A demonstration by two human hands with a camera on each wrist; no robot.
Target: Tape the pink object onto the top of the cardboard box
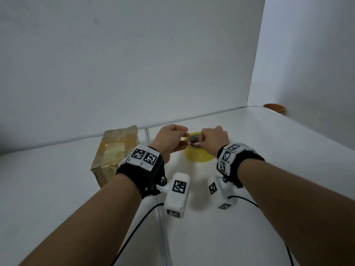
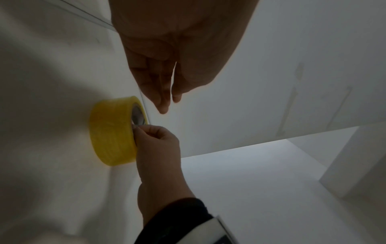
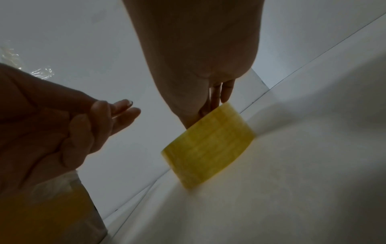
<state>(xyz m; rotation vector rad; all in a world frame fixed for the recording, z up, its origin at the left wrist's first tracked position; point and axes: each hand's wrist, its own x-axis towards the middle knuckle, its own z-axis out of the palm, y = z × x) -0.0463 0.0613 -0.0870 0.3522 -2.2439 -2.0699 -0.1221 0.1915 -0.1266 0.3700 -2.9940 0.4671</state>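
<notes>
A yellow tape roll (image 1: 198,155) lies flat on the white table between my hands. My right hand (image 1: 212,139) pinches at the roll's top rim (image 2: 135,130), thumb and forefinger together on what looks like the tape's end. My left hand (image 1: 171,140) hovers just left of the roll, its fingers (image 2: 164,99) loosely extended and holding nothing I can make out. The cardboard box (image 1: 115,154), wrapped in glossy clear tape, stands to the left of my left wrist. In the right wrist view the roll (image 3: 208,145) partly hides my right fingertips (image 3: 218,97). No pink object shows plainly.
White walls close the table off at the back and on the right. A brown bowl (image 1: 274,108) sits beyond the far right corner. A seam (image 1: 162,227) runs down the tabletop, and black cables trail from both wrist cameras toward me.
</notes>
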